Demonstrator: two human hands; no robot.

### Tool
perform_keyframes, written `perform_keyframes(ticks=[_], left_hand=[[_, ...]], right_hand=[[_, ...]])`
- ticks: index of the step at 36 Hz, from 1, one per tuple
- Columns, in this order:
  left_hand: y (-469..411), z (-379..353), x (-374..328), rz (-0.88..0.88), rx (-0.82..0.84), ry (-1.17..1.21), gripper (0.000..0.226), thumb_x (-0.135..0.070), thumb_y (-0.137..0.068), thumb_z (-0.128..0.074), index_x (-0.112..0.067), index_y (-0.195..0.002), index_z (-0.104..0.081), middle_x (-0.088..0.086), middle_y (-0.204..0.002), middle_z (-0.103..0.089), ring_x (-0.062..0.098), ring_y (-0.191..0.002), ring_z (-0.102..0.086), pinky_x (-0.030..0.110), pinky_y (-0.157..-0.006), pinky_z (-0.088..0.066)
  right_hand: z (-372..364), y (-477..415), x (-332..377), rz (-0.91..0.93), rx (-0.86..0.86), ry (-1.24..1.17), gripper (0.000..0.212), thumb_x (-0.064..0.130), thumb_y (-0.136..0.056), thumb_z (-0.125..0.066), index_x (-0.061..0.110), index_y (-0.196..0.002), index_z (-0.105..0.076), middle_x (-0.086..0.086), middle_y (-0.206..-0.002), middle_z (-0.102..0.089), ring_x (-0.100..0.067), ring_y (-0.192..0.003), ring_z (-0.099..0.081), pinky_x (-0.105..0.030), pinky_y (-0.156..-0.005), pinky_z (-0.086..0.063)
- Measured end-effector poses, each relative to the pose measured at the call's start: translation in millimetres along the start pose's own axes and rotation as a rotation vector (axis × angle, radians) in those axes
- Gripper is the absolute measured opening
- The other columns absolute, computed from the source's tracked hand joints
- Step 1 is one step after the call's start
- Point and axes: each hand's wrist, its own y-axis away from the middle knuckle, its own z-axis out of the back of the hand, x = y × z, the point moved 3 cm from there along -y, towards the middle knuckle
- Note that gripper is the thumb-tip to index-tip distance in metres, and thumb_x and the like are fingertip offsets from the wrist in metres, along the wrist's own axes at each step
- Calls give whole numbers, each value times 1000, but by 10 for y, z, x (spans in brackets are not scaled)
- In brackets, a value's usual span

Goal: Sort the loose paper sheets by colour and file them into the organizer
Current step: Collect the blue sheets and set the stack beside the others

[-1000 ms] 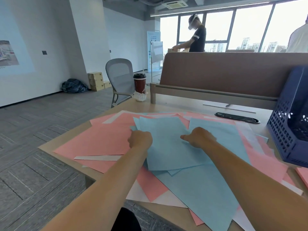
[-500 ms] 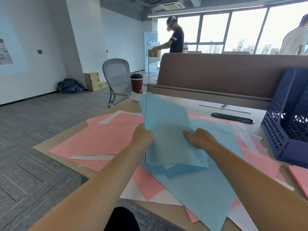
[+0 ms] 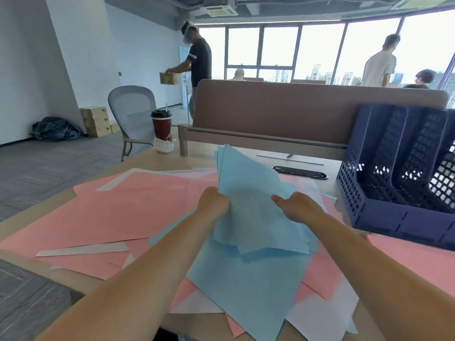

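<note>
A small stack of blue sheets (image 3: 248, 193) is tilted up off the desk, its far corner pointing away from me. My left hand (image 3: 213, 203) grips its left edge and my right hand (image 3: 295, 207) grips its right edge. Under them a large blue sheet (image 3: 246, 286) lies flat on the pile. Pink sheets (image 3: 128, 207) and a few white sheets (image 3: 322, 316) are spread loosely over the desk. The dark blue mesh organizer (image 3: 384, 212) with upright slots stands at the right, its slots showing no paper.
A red paper cup (image 3: 161, 125) stands at the desk's far left corner by a crumpled white bag. A brown divider panel (image 3: 295, 112) closes the back. A grey chair (image 3: 133, 112) stands beyond the desk. Other people move in the background.
Both hands gathered blue sheets that lay flat and lifted them, tilting the stack up from the pile. The view has swung right and shows more of the organizer.
</note>
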Motion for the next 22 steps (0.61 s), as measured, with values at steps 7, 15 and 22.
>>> perform_keyframes(ticks=[7,15,22], left_hand=[[-66,-273,-86,-2,9,-167,11,-5,-82,-56,1,-88,-64,13,-88,-64,31,-80,-62,28,-65,-45],[-100,-317,-151,82,12,-20,16,-3,-94,-52,-3,-109,-48,8,-86,-47,17,-69,-45,28,-65,-37],[7,-307,-180,101,-5,-54,9,-1,-92,-50,-1,-101,-51,8,-76,-43,23,-77,-48,27,-65,-37]], right_hand=[[-53,32,-81,35,-9,-8,75,62,-97,-38,4,-145,-41,-13,-140,-54,-32,-122,-54,-36,-91,-42],[-92,58,-138,47,-14,0,74,64,-95,-40,7,-142,-44,-12,-137,-56,-32,-118,-56,-36,-85,-41],[-16,135,-196,62,-27,-94,71,59,-96,-45,5,-142,-44,-13,-137,-56,-32,-118,-56,-35,-88,-44]])
